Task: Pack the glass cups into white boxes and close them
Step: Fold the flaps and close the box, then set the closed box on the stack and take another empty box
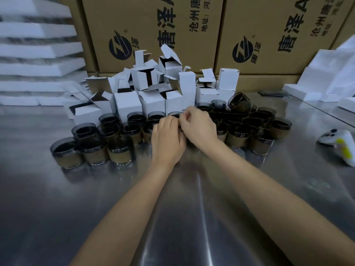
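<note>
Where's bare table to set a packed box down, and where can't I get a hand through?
Bare table lies in front of the glass cups, either side of the forearms, and between the cups and the white-and-yellow controller. Crowded: cups stand packed together, white boxes jammed right behind them, up to the brown cartons.

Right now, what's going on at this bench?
A person's left hand and right hand meet over a cluster of dark glass cups with brown sleeves on the steel table. What their fingers hold, if anything, is hidden. Behind the cups, small white cardboard boxes are piled, many with flaps open.
</note>
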Tool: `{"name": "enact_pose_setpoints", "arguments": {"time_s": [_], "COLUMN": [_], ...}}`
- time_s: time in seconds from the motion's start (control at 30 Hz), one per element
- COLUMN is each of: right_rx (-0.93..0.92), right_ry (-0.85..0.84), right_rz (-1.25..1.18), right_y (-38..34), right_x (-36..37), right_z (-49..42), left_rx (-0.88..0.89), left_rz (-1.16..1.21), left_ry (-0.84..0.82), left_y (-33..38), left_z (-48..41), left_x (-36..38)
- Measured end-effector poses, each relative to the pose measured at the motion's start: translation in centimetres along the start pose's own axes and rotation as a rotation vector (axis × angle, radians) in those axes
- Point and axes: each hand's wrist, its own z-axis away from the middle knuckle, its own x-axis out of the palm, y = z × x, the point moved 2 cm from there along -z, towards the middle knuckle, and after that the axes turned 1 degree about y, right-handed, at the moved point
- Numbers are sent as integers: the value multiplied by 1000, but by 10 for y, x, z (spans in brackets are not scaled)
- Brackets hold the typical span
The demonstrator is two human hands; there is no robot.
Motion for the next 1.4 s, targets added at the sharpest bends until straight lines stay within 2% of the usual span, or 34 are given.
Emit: {"name": "enact_pose_setpoints", "arguments": {"time_s": [0.17, 0.37, 0.47, 0.6, 0.67, 0.83, 1.0, 1.2, 1.3, 1.4], "right_rx": [162, 171, 126, 21, -33, -184, -122, -89, -107, -74], "right_ry": [-64, -110, -56, 126, 124, -100, -263, -293, -266, -229], "right_rz": [-249, -255, -243, -283, -289, -147, 22, 155, 293, 319], "right_y": [15, 25, 24, 12, 5, -13, -28, -37, -41, -43], "right_x": [27, 34, 34, 22, 23, 42, 71, 99, 109, 114], "right_z": [39, 37, 34, 16, 1, -46, -95, -114, -119, -122], "left_rx": [-53, -89, -90, -30, 5, -61, -78, -118, -153, -167], "left_rz": [1, 16, 8, -30, -58, -50, 8, 77, 73, 80], "left_ry": [-38, -32, -52, -72, -79, -73, -45, -96, -131, -150], "left_y": [-3, -4, -5, -3, -3, -10, -11, -13, -15, -15], "left_z": [18, 21, 20, 16, 12, 7, 8, 9, 9, 9], "left_x": [-10, -15, -13, -9, -7, 2, 6, 10, 12, 13]}}
